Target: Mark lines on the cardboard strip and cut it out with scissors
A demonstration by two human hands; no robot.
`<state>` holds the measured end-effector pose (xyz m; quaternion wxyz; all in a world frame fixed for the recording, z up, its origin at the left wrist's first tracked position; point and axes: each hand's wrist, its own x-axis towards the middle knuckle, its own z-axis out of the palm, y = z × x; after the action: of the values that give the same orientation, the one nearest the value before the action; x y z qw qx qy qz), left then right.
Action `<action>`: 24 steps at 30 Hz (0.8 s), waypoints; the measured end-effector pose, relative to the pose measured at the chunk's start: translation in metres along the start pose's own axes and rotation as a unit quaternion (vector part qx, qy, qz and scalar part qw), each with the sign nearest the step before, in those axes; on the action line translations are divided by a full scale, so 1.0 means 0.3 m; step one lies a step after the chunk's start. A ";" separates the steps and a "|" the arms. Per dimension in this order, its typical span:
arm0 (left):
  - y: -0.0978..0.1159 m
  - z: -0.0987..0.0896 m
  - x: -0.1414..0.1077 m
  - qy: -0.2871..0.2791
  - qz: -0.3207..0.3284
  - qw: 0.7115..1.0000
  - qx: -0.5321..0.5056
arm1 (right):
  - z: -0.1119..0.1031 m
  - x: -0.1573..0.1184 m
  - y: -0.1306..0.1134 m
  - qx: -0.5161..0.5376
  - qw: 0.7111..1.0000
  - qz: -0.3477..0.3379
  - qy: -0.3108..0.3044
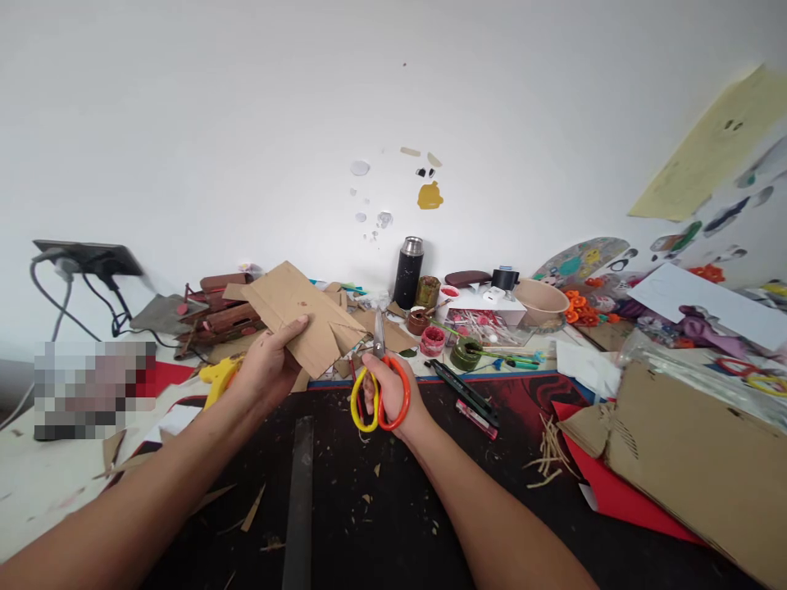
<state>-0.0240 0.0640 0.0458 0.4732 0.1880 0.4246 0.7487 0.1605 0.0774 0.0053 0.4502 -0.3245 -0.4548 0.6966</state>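
My left hand [275,360] grips a piece of brown cardboard [301,315] by its lower left edge, thumb on top. A slit or notch shows near the cardboard's right end. To the right of it, my right hand [393,385] is closed around scissors [379,340] with one yellow and one orange handle loop. Their blades point up and away from me, apart from the cardboard, and look closed. A dark flat strip like a ruler [299,492] lies on the black mat [381,533] below my hands.
A yellow glue gun [218,377] lies by my left forearm. Behind the hands stand a black flask [409,274], a red paint jar [433,340] and a green paint jar [466,354]. A dark green utility knife [462,389] lies right of the scissors. A large cardboard sheet [701,467] covers the right side.
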 end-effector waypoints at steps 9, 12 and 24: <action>-0.010 -0.003 -0.004 -0.009 0.006 0.999 0.048 | 0.005 -0.001 -0.025 0.006 1.000 -0.006 0.020; -0.006 -0.007 -0.001 -0.006 0.018 0.998 0.062 | 0.003 0.002 -0.027 0.008 1.000 -0.015 0.021; 0.015 -0.002 -0.008 -0.025 0.041 0.995 0.085 | 0.011 -0.003 -0.044 0.001 1.000 0.001 0.030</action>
<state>-0.0258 0.0607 0.0494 0.4352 0.2634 0.4668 0.7234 0.1623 0.0777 0.0187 0.4634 -0.3447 -0.4403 0.6874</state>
